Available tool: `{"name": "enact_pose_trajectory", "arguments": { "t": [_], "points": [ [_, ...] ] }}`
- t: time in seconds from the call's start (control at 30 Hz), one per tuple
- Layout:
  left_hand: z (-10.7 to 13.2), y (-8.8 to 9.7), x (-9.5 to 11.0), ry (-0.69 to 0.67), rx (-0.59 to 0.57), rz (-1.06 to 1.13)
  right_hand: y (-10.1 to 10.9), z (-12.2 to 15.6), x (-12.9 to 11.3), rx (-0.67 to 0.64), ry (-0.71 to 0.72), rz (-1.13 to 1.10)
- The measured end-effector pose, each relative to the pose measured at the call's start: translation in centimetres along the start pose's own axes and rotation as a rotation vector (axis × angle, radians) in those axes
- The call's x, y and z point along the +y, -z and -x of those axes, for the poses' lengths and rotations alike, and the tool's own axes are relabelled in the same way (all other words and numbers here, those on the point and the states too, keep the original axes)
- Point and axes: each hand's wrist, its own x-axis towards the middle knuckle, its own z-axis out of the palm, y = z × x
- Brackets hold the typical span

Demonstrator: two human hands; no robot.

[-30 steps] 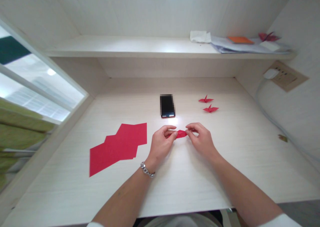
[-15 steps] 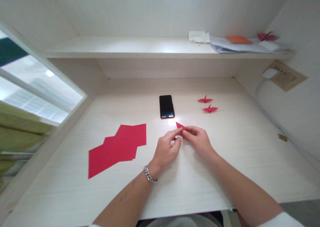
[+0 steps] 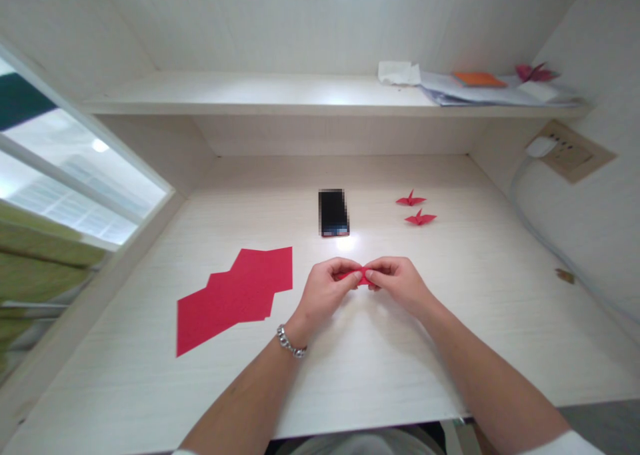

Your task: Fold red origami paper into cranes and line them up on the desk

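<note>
- Red sheets point(image 3: 235, 293) lie overlapping on the counter point(image 3: 370, 381), left of centre in the frame, well apart from the hands.
- A phone point(image 3: 333, 209) lies near the middle of the frame, just above the left hand point(image 3: 324, 289).
- Two small red paper birds point(image 3: 421, 219) sit right of the phone, one above the other, above the right hand point(image 3: 403, 281).
- Across the upper part of the frame, a shelf point(image 3: 240, 89) carries white papers, an orange piece point(image 3: 479, 79) and a dark pink folded paper at its right end.
- At the right, a cable point(image 3: 546, 243) hangs from a plug point(image 3: 541, 147) in the wall socket.
- The phone's screen is blurred into blocks; both forearms run out of the lower edge.
- The folded red paper point(image 3: 363, 277) is in the centre, slightly below mid-frame; the hands cover its ends, so its full shape is unclear.
- The fingers of both hands are bent and nearly closed, pinching this paper between thumbs and forefingers, the thumb tips close together.
</note>
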Motion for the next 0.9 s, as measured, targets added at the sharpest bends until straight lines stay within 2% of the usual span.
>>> {"name": "enact_pose_trajectory", "arguments": {
  "t": [0.17,0.4,0.63,0.73,0.9],
  "points": [
    [-0.01,0.11,-0.42,0.002,-0.020,0.039,-0.09,-0.05,0.14,0.006,0.036,0.037],
    [-0.18,-0.01,-0.28,0.038,-0.007,0.112,-0.20,0.25,-0.11,-0.002,0.040,-0.103],
    [0.14,0.06,-0.20,-0.034,0.013,0.003,0.11,0.23,-0.26,-0.020,-0.019,-0.146],
    [0.20,0.14,-0.31,-0.051,0.009,-0.015,0.15,0.08,0.00,-0.030,0.008,-0.124],
    [0.06,0.21,-0.21,-0.035,0.026,0.077,0.12,0.09,0.22,-0.007,0.064,-0.073]
  ]
}}
